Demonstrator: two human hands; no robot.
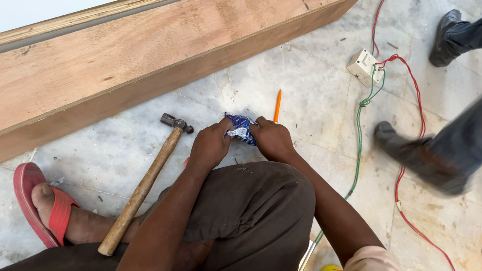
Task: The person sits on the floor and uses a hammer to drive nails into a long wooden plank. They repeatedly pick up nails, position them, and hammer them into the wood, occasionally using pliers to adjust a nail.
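Marble floor [303, 78]: both hands, left hand [210, 146] and right hand [272, 139], fingers pinched on a blue packet [240, 127]; tearing may scatter contents near hammer [145, 183].

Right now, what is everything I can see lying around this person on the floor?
Packet: one, blue and white, crinkled, held between both hands above the floor.
Hammer: one, wooden handle, dark metal head, lying on the floor beside the left leg.
Pencil: one, orange, on the floor just beyond the packet.
Wooden box beam: one, brown plywood, long, across the top.
Socket box: one, white, on the floor, upper right.
Wires: red and green, running from the socket box across the floor.
Floor: pale marble tiles, dusty.
Another person's shoes: two, dark, at right.
Sandal: one, red, on the person's foot.
Left hand: fingers gripping the packet.
Right hand: fingers gripping the packet.
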